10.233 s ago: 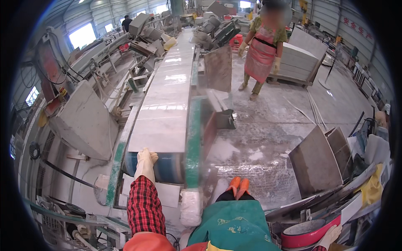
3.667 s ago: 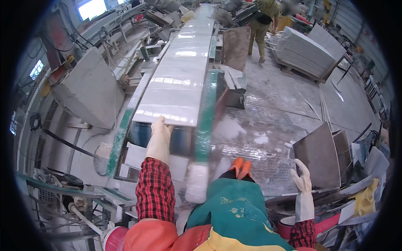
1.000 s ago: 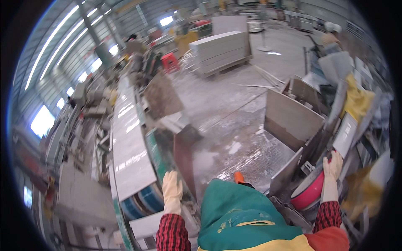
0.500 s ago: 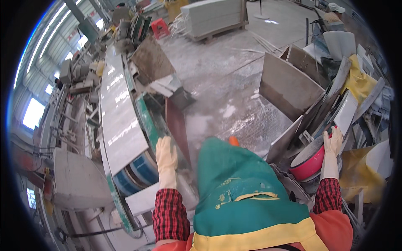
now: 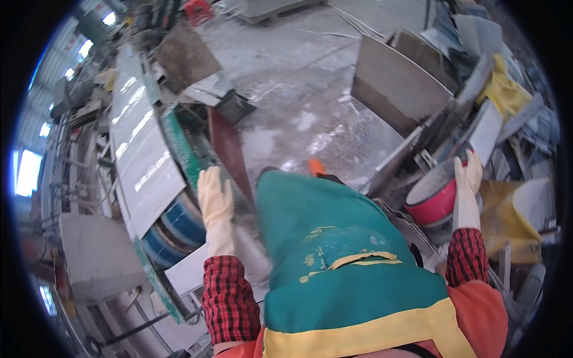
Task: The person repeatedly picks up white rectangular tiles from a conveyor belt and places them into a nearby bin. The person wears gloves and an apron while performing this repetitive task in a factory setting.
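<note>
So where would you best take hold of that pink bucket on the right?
Probably by the upper rim of the pink bucket, coming from above on its right side, where the right hand already is. Its open mouth faces up, while slabs and clutter crowd its lower walls. No handle shows.

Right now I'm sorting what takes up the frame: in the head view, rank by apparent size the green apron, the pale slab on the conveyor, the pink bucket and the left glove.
1. green apron, though it lies nearest the camera
2. pale slab
3. pink bucket and left glove: too alike to rank
</note>
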Tool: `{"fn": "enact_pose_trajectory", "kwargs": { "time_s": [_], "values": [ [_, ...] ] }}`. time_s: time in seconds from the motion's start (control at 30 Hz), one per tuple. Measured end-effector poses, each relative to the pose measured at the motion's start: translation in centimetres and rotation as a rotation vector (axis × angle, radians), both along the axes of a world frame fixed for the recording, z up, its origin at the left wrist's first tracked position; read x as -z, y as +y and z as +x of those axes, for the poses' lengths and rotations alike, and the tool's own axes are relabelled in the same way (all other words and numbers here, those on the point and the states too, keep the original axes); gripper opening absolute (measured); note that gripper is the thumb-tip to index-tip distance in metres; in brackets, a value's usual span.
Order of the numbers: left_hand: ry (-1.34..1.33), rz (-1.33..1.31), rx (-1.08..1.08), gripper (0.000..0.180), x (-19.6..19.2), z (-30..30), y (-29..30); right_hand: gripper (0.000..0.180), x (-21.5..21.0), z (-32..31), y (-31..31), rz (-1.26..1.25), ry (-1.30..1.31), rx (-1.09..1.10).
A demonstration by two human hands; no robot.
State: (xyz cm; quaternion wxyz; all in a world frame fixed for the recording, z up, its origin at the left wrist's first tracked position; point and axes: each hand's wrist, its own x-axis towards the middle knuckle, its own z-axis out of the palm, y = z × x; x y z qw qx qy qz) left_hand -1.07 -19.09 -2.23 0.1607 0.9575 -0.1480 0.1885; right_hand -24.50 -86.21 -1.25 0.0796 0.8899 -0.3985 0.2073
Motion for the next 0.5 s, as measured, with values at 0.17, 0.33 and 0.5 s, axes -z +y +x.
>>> {"fn": "enact_pose_trajectory", "kwargs": {
  "time_s": [0.17, 0.33, 0.5],
  "values": [
    [0.046, 0.008, 0.027, 0.043, -0.2, 0.2, 0.2, 0.061, -0.4, 0.3, 1.2, 0.021, -0.118, -0.025],
    [0.066, 0.018, -0.003, 0.042, -0.5, 0.1, -0.6, 0.066, -1.6, 0.5, 2.8, 0.046, -0.121, -0.021],
    [0.14, 0.058, -0.012, 0.039, -0.9, -0.1, -0.9, 0.069, -5.5, 1.7, 5.1, 0.062, -0.002, 0.046]
  ]
}}
